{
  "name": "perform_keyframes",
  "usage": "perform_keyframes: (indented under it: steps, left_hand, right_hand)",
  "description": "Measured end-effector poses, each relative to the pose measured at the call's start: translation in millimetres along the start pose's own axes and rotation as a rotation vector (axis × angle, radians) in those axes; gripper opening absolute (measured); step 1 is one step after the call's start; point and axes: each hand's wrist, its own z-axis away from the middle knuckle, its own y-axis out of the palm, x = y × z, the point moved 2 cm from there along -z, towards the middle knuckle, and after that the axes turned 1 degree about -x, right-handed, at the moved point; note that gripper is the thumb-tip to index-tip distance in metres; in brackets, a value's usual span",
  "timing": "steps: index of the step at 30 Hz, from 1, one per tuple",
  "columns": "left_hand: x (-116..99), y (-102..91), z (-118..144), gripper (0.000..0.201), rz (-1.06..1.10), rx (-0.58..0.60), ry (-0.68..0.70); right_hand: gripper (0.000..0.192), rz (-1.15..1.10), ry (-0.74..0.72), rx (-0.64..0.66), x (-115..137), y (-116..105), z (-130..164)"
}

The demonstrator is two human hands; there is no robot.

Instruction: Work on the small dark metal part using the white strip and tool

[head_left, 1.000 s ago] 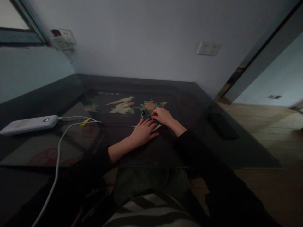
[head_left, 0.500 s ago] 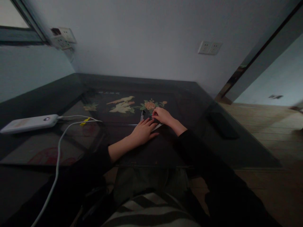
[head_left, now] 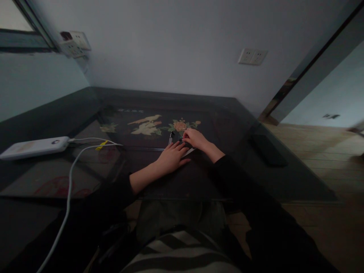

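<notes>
My left hand lies flat, palm down, on a pale sheet of paper that shows only as a thin strip past its fingers. My right hand rests just beyond it with its fingertips on a small dark object on the paper; what the object is cannot be made out. A dark pen-like item lies just left of my right hand. Both hands sit on the dark glass-topped table.
A white power bank with white cables lies at the table's left. A dark flat object sits near the right edge. Bird and flower inlay shows under the glass. Wall sockets and a doorway are at the right.
</notes>
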Motion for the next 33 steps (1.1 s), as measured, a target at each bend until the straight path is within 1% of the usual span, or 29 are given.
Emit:
perform_keyframes:
  steps: [4,8,11,13,14,17,19,20,22,25,29,33]
  left_hand:
    - [1,1.2,1,0.047,0.018,-0.034,-0.003]
    - [1,-0.4,1,0.046,0.033,-0.051,-0.001]
    - [3,-9.1,0,0.041,0.061,-0.112,0.000]
    - [7,-18.1,-3,0.033,0.103,-0.180,-0.012]
    - [10,-23.0,-4,0.029,0.136,-0.220,-0.021]
    - [20,-36.5,-7,0.022,0.283,-0.390,-0.070]
    - [25,-42.6,-7,0.027,0.354,-0.497,-0.072]
    - [26,-44.3,-7,0.030,0.361,-0.523,-0.048]
    - [25,-45.3,-6,0.030,0.326,-0.520,0.038]
    - [22,-42.9,-4,0.022,0.266,-0.495,0.138]
    - [21,-38.8,-4,0.019,0.215,-0.492,0.174]
    - [22,-40.7,-4,0.017,0.209,-0.515,0.159]
  right_hand:
    - [0.009,0.014,0.016,0.006,1,0,1]
    - [0.010,-0.035,0.055,-0.065,0,-8,1]
    - [0.009,-0.185,0.061,-0.172,-2,-23,1]
    - [0.009,-0.366,0.063,-0.222,-2,-34,4]
    - [0.011,-0.480,0.068,-0.224,-2,-39,8]
    - [0.018,-0.804,0.094,-0.136,3,-48,25]
    - [0.020,-0.910,0.134,-0.061,8,-50,40]
    - [0.022,-0.942,0.149,-0.025,10,-50,46]
    - [0.024,-0.984,0.168,0.013,15,-49,55]
    - [0.026,-1.019,0.167,0.011,20,-46,61]
    - [0.027,-1.040,0.164,-0.001,24,-42,60]
    - [0.029,-1.086,0.149,0.006,24,-44,61]
